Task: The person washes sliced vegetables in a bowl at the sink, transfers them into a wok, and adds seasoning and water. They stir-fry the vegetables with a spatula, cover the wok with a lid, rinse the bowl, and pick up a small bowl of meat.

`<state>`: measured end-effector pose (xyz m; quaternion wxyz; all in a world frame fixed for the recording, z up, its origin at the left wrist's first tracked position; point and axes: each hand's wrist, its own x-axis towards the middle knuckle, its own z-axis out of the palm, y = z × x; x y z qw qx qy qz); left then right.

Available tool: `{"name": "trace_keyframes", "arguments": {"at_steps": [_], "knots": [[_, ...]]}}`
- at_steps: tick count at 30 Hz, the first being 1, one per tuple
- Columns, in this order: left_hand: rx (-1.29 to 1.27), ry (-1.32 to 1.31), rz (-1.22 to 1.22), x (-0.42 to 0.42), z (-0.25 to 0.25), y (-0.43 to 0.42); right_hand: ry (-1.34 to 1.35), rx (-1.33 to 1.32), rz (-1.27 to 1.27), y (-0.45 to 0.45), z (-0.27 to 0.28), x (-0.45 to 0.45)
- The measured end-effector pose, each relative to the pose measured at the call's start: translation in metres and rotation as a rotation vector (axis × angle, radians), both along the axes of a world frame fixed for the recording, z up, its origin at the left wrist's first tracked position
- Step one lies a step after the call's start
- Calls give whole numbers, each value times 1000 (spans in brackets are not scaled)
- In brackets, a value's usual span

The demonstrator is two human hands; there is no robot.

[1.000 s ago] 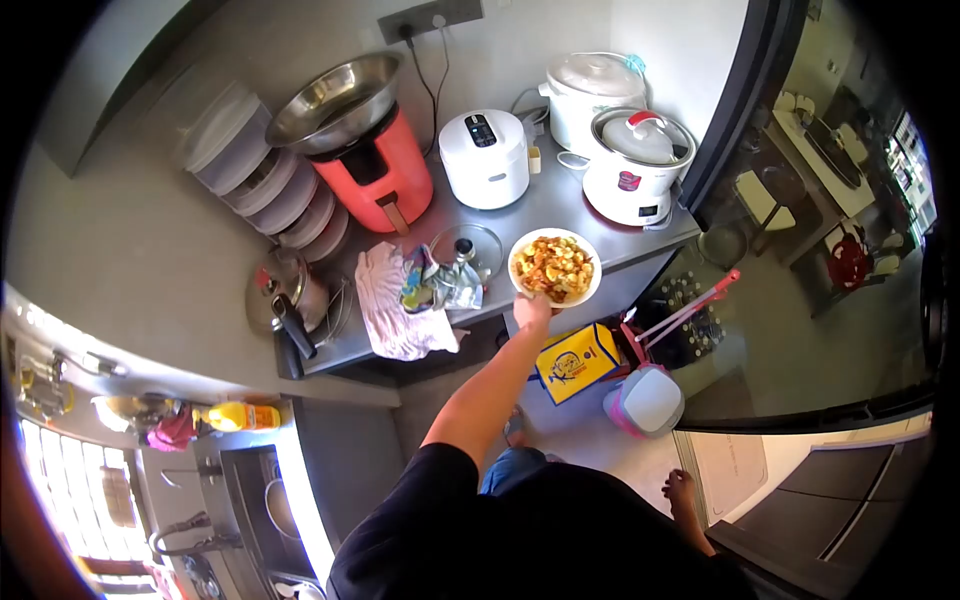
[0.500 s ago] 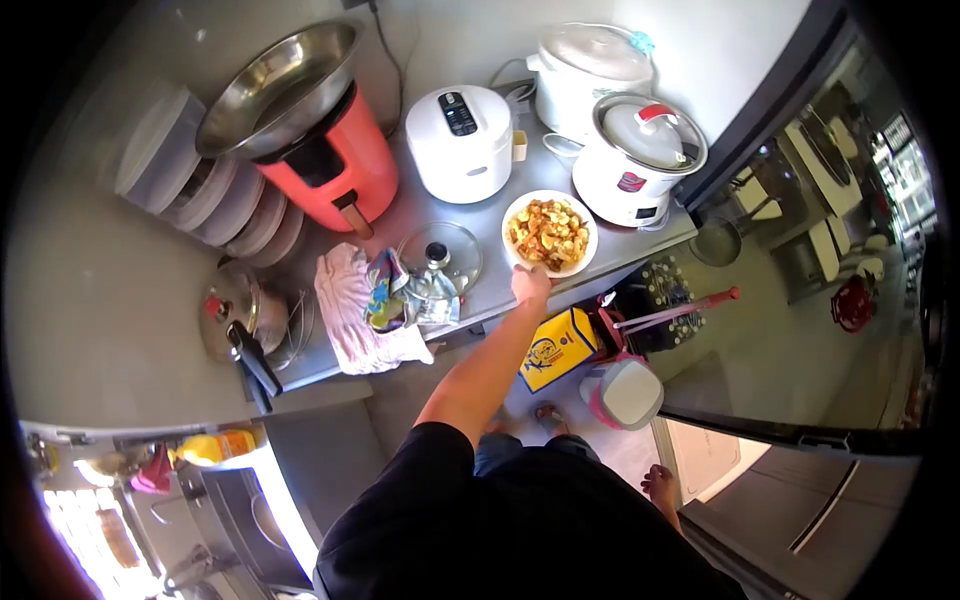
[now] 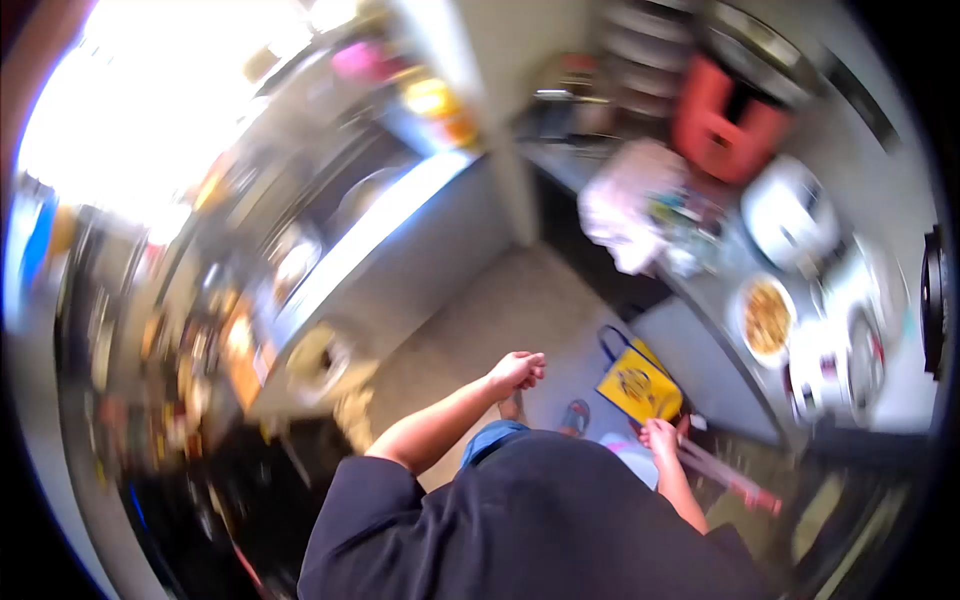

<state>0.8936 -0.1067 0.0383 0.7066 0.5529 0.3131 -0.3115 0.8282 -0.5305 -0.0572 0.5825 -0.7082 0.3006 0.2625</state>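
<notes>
My left hand (image 3: 520,371) hangs in front of my body above the floor, its fingers curled with nothing visible in them. My right hand (image 3: 659,438) is beside the lower edge of a yellow bag (image 3: 640,384), its fingers bent; whether it touches the bag or holds anything is too blurred to tell. The white bowl of food (image 3: 767,315) stands on the grey counter (image 3: 716,293) at the right, apart from both hands. A pink cloth (image 3: 630,205) lies at the counter's edge.
Along the counter stand a red appliance (image 3: 728,125), a white rice cooker (image 3: 790,215) and a white pot (image 3: 835,365). A second counter (image 3: 375,235) with a yellow bottle (image 3: 437,103) runs on the left. A pink-handled tool (image 3: 728,476) lies low at the right.
The view has swung left toward the sink side. My left hand has let go of the bowl, which stays on the counter, and has drawn back near my body. My right hand has come forward.
</notes>
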Motion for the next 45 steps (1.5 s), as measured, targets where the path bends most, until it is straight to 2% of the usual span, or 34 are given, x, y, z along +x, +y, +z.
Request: {"name": "trace_keyframes", "arguments": {"at_steps": [2, 6, 9, 11, 12, 13, 15, 17, 18, 21, 23, 28, 31, 33, 35, 37, 40, 42, 43, 45], "knots": [[35, -5, 414, -82, -2, 77, 0, 57, 156, 21, -1, 40], [60, 24, 996, -254, -21, 176, 34, 73, 472, 118, 21, 103], [-38, -25, 1405, -379, -37, 203, 30, 143, 608, 229, 47, 106], [-198, -110, 1649, -455, -64, 204, 105, 428, 472, 309, 78, 84], [-177, -68, 1734, -495, -90, 206, 77, 405, 539, 350, 79, 71], [-158, -14, 1802, -528, -113, 206, 50, 375, 588, 377, 74, 60], [-97, 268, 2000, -567, -125, 210, -782, -414, 1128, 423, 35, 33], [-83, 341, 1954, -605, -132, 220, -1059, -438, 1374, 465, 72, -14], [-72, 372, 1941, -622, -136, 232, -937, -437, 1423, 487, 90, -33], [56, 293, 1929, -653, -164, 253, -863, -426, 1485, 523, 88, -52], [108, 132, 2008, -660, -191, 247, -860, -482, 1564, 543, 85, -56], [-70, 11, 2043, -641, -146, 238, -933, -400, 1720, 604, 81, -65], [-90, 29, 2034, -635, -136, 227, -1088, -206, 1710, 655, 92, -85], [15, -20, 2063, -635, -113, 223, -1085, -58, 1694, 698, 85, -95], [123, -40, 2092, -641, -85, 222, -1021, 1, 1737, 743, 104, -113], [221, -48, 2069, -647, -60, 233, -1084, 126, 1794, 789, 112, -124], [433, -8, 2263, -649, -29, 255, -1083, 422, 1852, 862, 123, -144], [616, 26, 2306, -652, 14, 270, -1177, 463, 1909, 912, 129, -154], [703, 52, 2316, -658, 28, 274, -1220, 478, 1934, 932, 130, -161], [999, 319, 2244, -676, 18, 270, -1032, 518, 1922, 967, 119, -175]]}}
